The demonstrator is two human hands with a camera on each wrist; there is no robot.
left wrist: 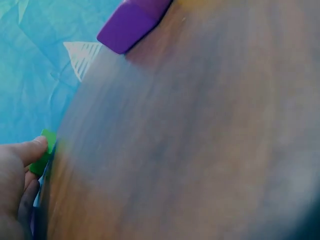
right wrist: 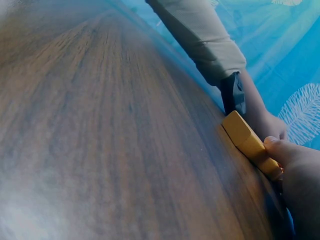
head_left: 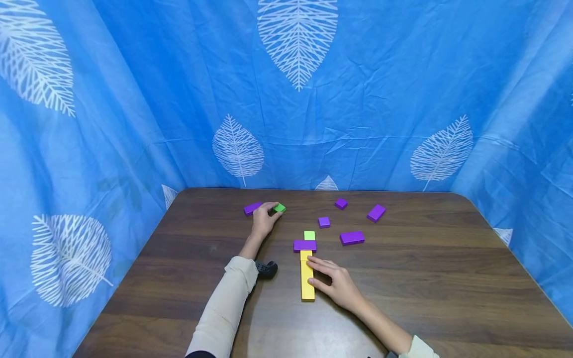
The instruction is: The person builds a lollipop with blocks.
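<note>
At the back left of the table, my left hand (head_left: 264,220) pinches a green block (head_left: 280,208). In the left wrist view the thumb presses on that green block (left wrist: 44,152), with fingers behind it. Part of a purple block (head_left: 252,209) shows just left of this hand. My right hand (head_left: 341,287) touches the right side of a long yellow block (head_left: 307,283) with thumb and fingertips, fairly straight. A seam crosses the yellow near its far end. Beyond it a purple block (head_left: 305,245) lies crosswise, and a light green block (head_left: 309,235) lies behind that.
Loose purple blocks lie right of the row: a small one (head_left: 324,222), another small one (head_left: 341,204), a longer one (head_left: 352,238) and a tilted one (head_left: 376,213). The brown wooden table (head_left: 425,278) ends at a blue leaf-patterned curtain (head_left: 380,99).
</note>
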